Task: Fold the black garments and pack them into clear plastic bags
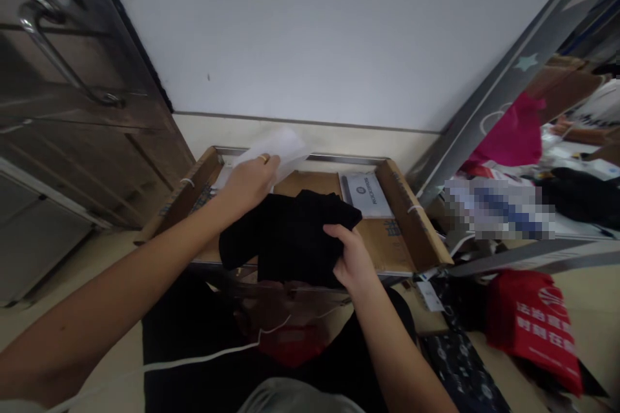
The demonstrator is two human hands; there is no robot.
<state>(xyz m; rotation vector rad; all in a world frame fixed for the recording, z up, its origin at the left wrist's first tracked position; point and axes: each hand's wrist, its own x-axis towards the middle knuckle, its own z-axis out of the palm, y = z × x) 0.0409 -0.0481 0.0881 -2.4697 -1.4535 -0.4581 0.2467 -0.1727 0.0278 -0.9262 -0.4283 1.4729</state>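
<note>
My right hand (352,259) is closed on a folded black garment (285,235), gripping its right edge over an open cardboard box (417,222). My left hand (249,181), with a ring on one finger, is closed on a white translucent plastic bag (281,150) just above and behind the garment. The bag is lifted toward the wall at the back of the box. A white packet with printed text (367,195) lies flat inside the box to the right of the garment.
A grey door with a metal handle (58,55) stands at the left. A slanted metal rail (504,84) runs up the right side. A red bag (535,322) lies on the floor at right, with a pink bag (513,132) and other goods behind.
</note>
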